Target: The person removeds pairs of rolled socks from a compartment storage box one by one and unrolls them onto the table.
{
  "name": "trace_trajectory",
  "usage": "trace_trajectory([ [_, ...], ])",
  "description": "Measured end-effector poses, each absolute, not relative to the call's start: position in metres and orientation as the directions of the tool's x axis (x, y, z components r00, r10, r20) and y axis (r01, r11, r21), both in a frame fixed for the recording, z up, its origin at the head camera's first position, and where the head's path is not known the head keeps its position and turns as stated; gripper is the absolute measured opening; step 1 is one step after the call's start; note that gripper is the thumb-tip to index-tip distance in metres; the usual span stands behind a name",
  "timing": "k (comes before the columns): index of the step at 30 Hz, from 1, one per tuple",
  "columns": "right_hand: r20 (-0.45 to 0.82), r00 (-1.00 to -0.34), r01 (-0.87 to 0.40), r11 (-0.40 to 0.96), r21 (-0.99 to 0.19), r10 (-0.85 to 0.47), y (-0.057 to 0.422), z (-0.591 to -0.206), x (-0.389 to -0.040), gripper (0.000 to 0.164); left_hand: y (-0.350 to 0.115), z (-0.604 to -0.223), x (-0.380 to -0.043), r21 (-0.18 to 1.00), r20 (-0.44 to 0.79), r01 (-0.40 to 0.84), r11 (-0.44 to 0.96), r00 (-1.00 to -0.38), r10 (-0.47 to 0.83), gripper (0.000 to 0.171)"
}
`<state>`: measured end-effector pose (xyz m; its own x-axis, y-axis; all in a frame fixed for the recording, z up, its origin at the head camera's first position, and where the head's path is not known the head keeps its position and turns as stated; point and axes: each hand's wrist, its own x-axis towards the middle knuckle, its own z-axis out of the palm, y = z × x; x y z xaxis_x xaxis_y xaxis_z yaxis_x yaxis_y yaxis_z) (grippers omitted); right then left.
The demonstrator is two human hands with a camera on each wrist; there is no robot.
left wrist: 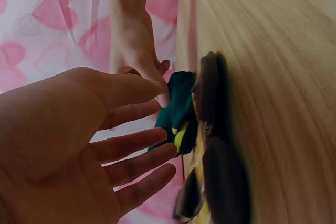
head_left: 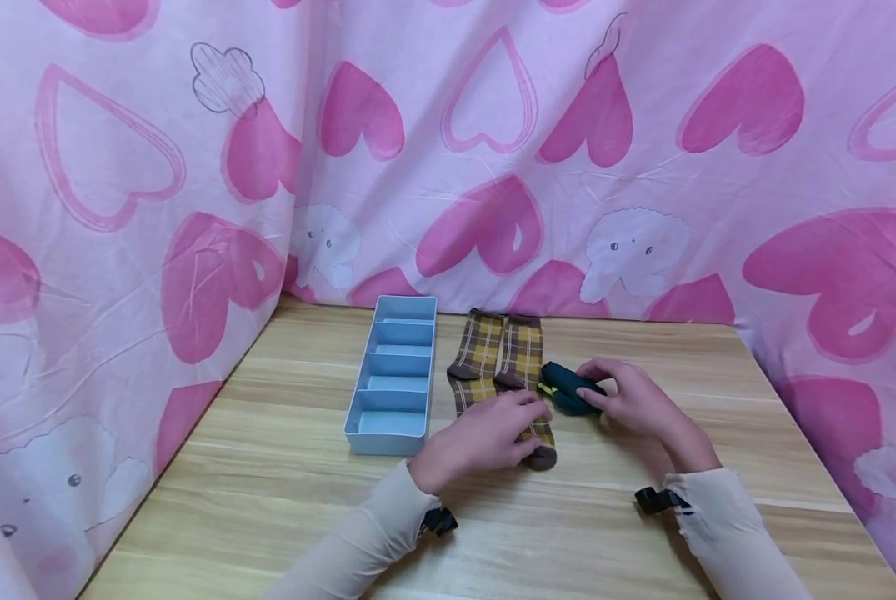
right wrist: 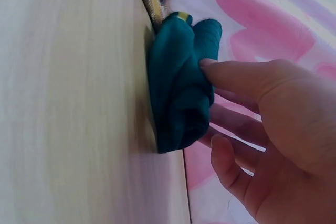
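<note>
Head view places the dark green, rolled cloth bundle (head_left: 568, 387) with its yellow patch on the pale wood-grain table (head_left: 230, 500), just right of the brown-and-yellow plaid socks (head_left: 523, 350). Handling it well likely means gathering all its layers between thumb and fingers, with light pressure, since soft cloth could unroll if only an outer fold is caught. The right hand (head_left: 631, 400) pinches it loosely: thumb (right wrist: 236, 74) on a fold, bent fingers behind, palm clear of the fabric. The left hand (head_left: 488, 435) holds nothing; its fingers are parted and gently bent over the plaid socks, though whether they touch them I cannot tell. Further left stands the light blue, four-compartment tray (head_left: 383, 443), well apart from the bundle
</note>
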<state>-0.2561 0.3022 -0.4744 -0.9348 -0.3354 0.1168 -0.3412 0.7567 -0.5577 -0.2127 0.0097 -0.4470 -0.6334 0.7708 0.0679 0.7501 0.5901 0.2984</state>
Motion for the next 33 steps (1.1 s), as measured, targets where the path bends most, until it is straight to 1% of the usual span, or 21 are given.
trace_trajectory([
  [5,0.143,-0.932,-0.354,0.753,-0.555,-0.333,0.303,-0.477,-0.258,0.021,0.024,-0.455,-0.224,0.289,0.041,0.728,0.622,-0.658,0.752,0.041],
  [10,0.141,-0.929,-0.360,0.747,-0.559,-0.343,0.304,-0.475,-0.257,0.020,0.037,-0.461,-0.235,0.277,0.060,0.725,0.631,-0.668,0.741,0.041],
  [18,0.110,-0.927,-0.352,0.730,-0.586,-0.359,0.308,-0.473,-0.258,0.020,0.048,-0.469,-0.242,0.449,0.091,0.662,0.601,-0.702,0.706,0.034],
  [24,0.091,-0.925,-0.348,0.728,-0.590,-0.368,0.313,-0.474,-0.258,0.021,0.051,-0.474,-0.241,0.495,0.102,0.650,0.576,-0.702,0.705,0.031],
  [29,0.057,-0.928,-0.327,0.731,-0.599,-0.369,0.317,-0.473,-0.259,0.022,0.054,-0.474,-0.239,0.510,0.165,0.676,0.531,-0.683,0.711,0.029],
  [33,0.036,-0.930,-0.313,0.734,-0.603,-0.367,0.318,-0.471,-0.259,0.023,0.054,-0.474,-0.238,0.518,0.195,0.681,0.517,-0.683,0.704,0.029],
])
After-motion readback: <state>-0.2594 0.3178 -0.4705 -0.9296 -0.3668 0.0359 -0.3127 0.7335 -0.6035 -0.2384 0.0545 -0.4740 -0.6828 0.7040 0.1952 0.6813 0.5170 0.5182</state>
